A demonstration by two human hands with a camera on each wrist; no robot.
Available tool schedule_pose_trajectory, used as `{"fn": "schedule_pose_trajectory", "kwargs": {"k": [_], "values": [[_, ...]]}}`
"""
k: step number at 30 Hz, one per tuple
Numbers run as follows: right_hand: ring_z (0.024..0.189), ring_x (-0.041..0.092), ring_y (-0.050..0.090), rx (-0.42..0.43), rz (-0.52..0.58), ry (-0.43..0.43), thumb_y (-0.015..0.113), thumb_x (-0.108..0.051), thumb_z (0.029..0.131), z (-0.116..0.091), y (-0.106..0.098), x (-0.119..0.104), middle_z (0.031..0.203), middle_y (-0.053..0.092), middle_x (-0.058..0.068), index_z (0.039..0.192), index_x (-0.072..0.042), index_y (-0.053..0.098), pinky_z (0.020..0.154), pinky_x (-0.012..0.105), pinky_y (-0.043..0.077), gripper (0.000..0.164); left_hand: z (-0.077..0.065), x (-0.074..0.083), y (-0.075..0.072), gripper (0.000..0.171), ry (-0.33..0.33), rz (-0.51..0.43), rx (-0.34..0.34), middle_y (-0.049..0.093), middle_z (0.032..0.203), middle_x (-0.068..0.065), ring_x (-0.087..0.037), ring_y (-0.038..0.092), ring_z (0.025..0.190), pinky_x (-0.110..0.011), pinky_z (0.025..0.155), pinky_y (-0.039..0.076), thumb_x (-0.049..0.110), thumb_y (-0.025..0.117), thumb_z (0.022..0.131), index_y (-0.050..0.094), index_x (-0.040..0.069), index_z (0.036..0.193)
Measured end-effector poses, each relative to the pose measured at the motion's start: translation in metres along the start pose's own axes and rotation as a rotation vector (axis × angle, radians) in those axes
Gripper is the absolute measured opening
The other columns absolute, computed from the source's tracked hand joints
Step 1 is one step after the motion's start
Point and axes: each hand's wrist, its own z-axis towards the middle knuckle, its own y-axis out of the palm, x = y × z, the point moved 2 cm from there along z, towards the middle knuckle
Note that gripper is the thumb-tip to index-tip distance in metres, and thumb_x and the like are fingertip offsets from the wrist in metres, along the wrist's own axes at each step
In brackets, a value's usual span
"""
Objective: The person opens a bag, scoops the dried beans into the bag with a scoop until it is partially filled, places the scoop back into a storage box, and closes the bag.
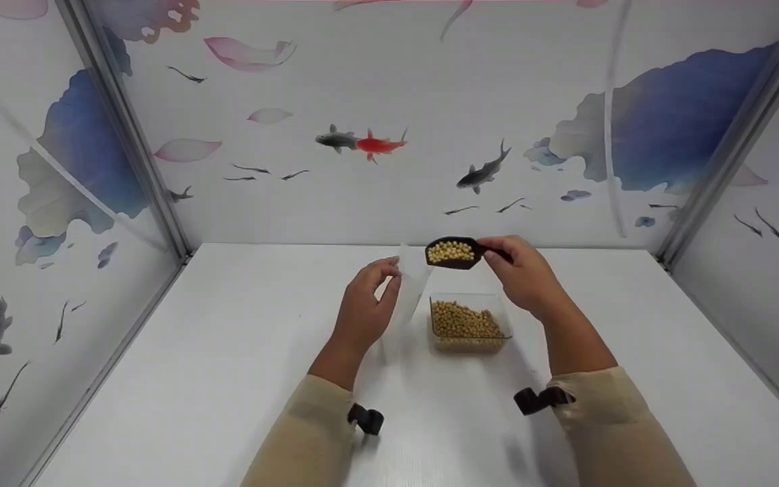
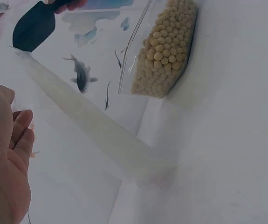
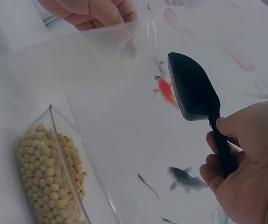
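Note:
A black scoop (image 1: 452, 253) heaped with pale yellow beans is held up by its handle in my right hand (image 1: 521, 274). The right wrist view shows the fingers curled round the handle and the underside of the scoop (image 3: 193, 88). My left hand (image 1: 367, 297) pinches the upper edge of a clear plastic bag (image 1: 411, 291), which hangs upright just left of the scoop. In the left wrist view the scoop's tip (image 2: 24, 44) is close to the top of the bag (image 2: 87, 116); whether they touch I cannot tell. Below the scoop stands a clear box (image 1: 470, 345) of beans.
The white table (image 1: 193, 379) runs back to a printed panel wall (image 1: 389, 203) with painted fish and lotus. Side panels with metal corner posts (image 1: 129, 128) close it in at left and right. Black straps (image 1: 366, 419) sit at both cuffs.

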Motion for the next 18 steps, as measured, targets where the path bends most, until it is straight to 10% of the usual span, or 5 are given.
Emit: {"fn": "schedule_pose_trajectory", "kwargs": {"k": [18], "values": [[0.139,0.044,0.046,-0.064,-0.528,-0.175,0.053,-0.01,0.112,0.022,0.0,-0.077,0.137,0.06,0.021,0.138,-0.005,0.069,0.117,0.06,0.046,0.031,0.002,0.004,-0.006,0.019,0.013,-0.037,0.033,0.066,0.149,-0.001,-0.019,0.06,0.143,-0.036,0.12,0.053,0.031,0.056,0.113,0.068,0.017,0.117]]}}
